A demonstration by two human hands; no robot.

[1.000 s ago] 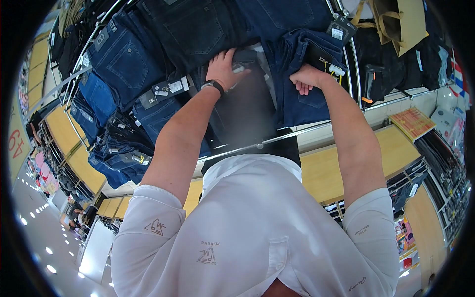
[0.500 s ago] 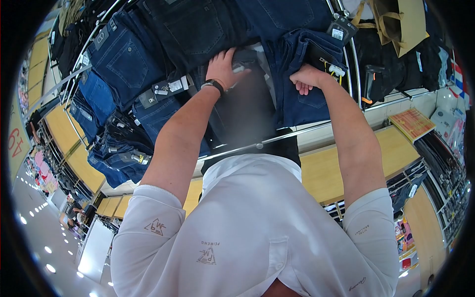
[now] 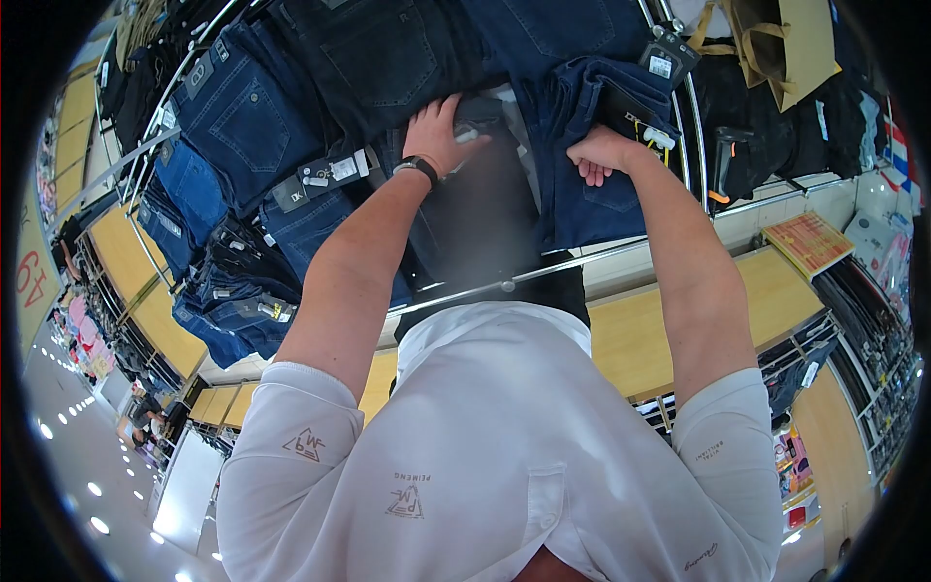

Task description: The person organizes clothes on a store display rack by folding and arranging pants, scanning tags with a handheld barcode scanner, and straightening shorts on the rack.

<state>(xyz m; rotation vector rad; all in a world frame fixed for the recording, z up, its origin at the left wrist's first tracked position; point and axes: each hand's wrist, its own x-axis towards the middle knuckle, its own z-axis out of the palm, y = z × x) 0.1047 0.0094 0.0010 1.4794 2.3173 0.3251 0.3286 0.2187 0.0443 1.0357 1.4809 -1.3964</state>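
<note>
- At twelve o'clock, the dark grey jeans (image 3: 485,199) lie beneath the left hand (image 3: 441,139); a push there could probably ruck them against the overlapping black jeans (image 3: 378,63).
- Toward one o'clock, the folded blue jeans (image 3: 582,218) lie by the right hand (image 3: 603,153); an uneven pull could skew their fold or drag a neighbour along.
- The left hand is spread wide, palm down, holding nothing visible. The right is curled narrow; whether cloth is pinched inside, I cannot tell.
- At three o'clock, a pale wooden bench (image 3: 708,301) sits beyond the metal rail (image 3: 509,286), which crosses between torso and jeans and could catch a hanging hem.
- At two o'clock, a paper bag (image 3: 790,68).
- Toward one o'clock, the black tag (image 3: 669,60) and white fastener (image 3: 659,138) might snag fingers or fabric.
</note>
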